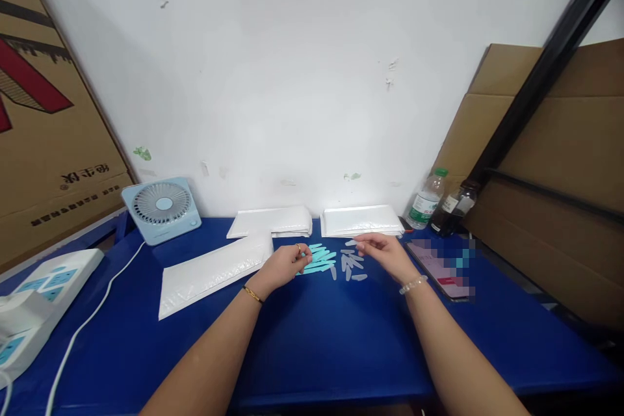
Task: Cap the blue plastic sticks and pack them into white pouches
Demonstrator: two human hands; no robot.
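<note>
My left hand is closed in a pinch at the left side of a loose pile of teal strips. What its fingertips hold, if anything, is hidden. Just right of that pile, several small translucent pale strips lie scattered on the blue tabletop. My right hand reaches over from the right, thumb and fingers brought together, with one translucent strip at their tips. Behind the pieces lie two stacks of white padded mailers. Another white padded mailer slants across the table left of my left hand.
A light blue fan and a white power strip with a cable stand at left. At right are a phone, a green-capped bottle and a dark bottle. Cardboard flanks the right side; a white wall rises behind.
</note>
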